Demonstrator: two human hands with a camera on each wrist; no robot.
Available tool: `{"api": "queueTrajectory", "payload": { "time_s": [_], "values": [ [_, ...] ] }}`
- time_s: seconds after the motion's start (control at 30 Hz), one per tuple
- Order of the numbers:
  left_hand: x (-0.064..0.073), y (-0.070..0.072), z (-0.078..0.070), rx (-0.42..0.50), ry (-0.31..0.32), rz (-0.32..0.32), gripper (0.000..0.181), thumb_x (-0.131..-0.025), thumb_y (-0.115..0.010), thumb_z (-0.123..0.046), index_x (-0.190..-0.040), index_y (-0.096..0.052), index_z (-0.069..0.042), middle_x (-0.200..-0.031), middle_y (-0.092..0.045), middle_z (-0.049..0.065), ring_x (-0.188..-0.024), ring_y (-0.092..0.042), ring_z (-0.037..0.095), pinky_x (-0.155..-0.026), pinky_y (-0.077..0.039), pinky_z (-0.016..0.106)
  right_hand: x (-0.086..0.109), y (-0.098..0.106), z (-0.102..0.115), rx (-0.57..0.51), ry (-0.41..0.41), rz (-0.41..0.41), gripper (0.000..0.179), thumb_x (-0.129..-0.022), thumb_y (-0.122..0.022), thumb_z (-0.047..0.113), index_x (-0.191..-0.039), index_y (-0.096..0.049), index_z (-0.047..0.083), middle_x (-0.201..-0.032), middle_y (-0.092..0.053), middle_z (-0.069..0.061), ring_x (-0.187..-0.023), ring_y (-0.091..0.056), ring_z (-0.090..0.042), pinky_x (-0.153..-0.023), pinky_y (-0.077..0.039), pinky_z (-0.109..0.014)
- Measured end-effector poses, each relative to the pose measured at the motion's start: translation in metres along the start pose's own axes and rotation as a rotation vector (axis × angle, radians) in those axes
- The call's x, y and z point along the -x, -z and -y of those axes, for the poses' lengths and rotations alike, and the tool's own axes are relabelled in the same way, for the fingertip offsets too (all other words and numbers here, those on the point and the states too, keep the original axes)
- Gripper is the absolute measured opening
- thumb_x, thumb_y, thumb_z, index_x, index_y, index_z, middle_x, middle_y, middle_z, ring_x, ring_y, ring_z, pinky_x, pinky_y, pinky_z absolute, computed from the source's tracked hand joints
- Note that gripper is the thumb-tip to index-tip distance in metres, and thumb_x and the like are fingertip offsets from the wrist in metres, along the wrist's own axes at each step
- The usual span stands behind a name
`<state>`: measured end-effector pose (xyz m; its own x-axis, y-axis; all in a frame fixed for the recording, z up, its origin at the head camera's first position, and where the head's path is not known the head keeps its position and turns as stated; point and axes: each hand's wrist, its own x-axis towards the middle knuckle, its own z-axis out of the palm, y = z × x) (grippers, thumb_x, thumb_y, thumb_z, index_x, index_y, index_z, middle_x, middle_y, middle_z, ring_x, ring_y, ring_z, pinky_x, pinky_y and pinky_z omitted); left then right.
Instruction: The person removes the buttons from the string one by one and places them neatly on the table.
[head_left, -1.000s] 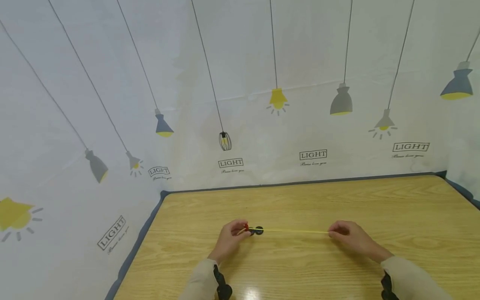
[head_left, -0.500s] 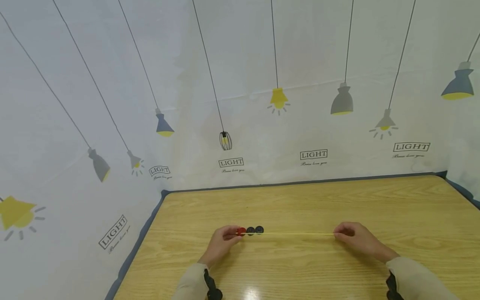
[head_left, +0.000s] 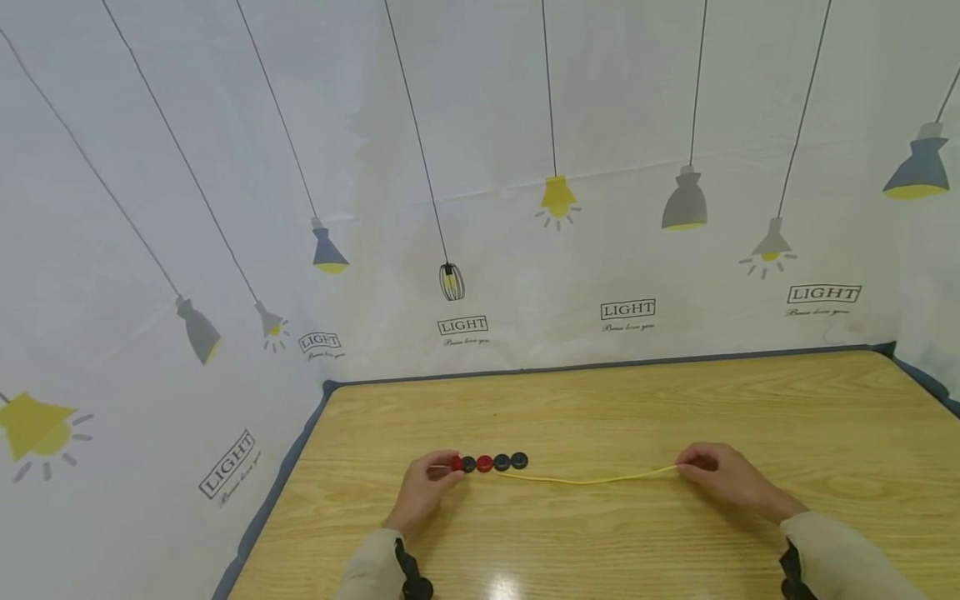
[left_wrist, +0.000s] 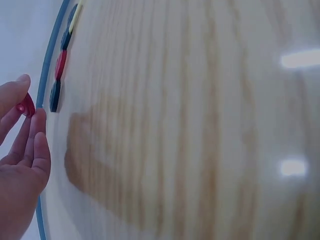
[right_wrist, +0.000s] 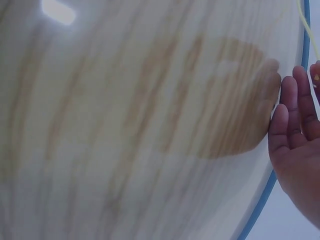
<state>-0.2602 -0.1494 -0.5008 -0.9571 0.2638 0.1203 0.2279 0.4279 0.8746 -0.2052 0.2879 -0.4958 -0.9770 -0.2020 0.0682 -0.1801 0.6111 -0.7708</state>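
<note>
In the head view my left hand [head_left: 423,492] pinches a red button [head_left: 456,462] between thumb and fingertips, at the left end of a row on the table. Rightward from it lie a black button [head_left: 468,464], a red one and two more black ones, edge to edge. The left wrist view shows the held red button [left_wrist: 29,105] tilted up between the fingers, beside the row. My right hand [head_left: 723,479] pinches a thin yellow cord [head_left: 588,482], which sags in front of the row towards its left part. In the right wrist view, the cord [right_wrist: 306,25] hangs near the fingertips.
The wood-grain table [head_left: 600,550] has a dark blue edge strip [head_left: 420,380] along the back and left. Close behind it rises a white wall covering [head_left: 510,242] printed with lamps. Light reflects off the tabletop near its front.
The left hand has moved left, uncovering more buttons in the row. The right hand has shifted slightly right. The yellow cord, straight before, now hangs slack and curved.
</note>
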Motion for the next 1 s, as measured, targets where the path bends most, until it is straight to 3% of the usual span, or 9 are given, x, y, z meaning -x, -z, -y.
{"api": "queueTrajectory", "payload": {
  "time_s": [0.37, 0.6, 1.0],
  "values": [
    [-0.006, 0.002, 0.012, -0.116, 0.048, -0.13, 0.031, -0.078, -0.066, -0.004, -0.106, -0.059, 0.006, -0.094, -0.053, 0.013, -0.082, -0.053, 0.023, -0.07, -0.046, 0.03, 0.0, 0.003, -0.006, 0.006, -0.03, 0.002, 0.015, -0.086, -0.058, 0.019, -0.089, -0.062, 0.004, -0.088, -0.06, -0.002, -0.081, -0.052, -0.01, -0.07, -0.044, -0.028],
    [-0.011, -0.001, 0.014, -0.11, 0.048, -0.142, 0.032, -0.075, -0.066, 0.002, -0.105, -0.058, 0.009, -0.093, -0.054, 0.016, -0.082, -0.053, 0.025, -0.07, -0.046, 0.03, 0.0, 0.002, -0.006, 0.012, -0.027, 0.006, 0.015, -0.086, -0.058, 0.018, -0.088, -0.062, 0.004, -0.086, -0.06, -0.002, -0.078, -0.052, -0.008, -0.069, -0.044, -0.027],
    [-0.013, -0.005, 0.011, -0.18, 0.064, -0.144, 0.029, -0.074, -0.065, 0.006, -0.102, -0.059, 0.008, -0.093, -0.055, 0.015, -0.082, -0.052, 0.025, -0.072, -0.043, 0.034, -0.001, 0.0, -0.01, 0.015, -0.026, -0.003, 0.014, -0.086, -0.058, 0.018, -0.087, -0.062, 0.005, -0.085, -0.06, -0.001, -0.077, -0.052, -0.008, -0.067, -0.044, -0.026]
  ]
}}
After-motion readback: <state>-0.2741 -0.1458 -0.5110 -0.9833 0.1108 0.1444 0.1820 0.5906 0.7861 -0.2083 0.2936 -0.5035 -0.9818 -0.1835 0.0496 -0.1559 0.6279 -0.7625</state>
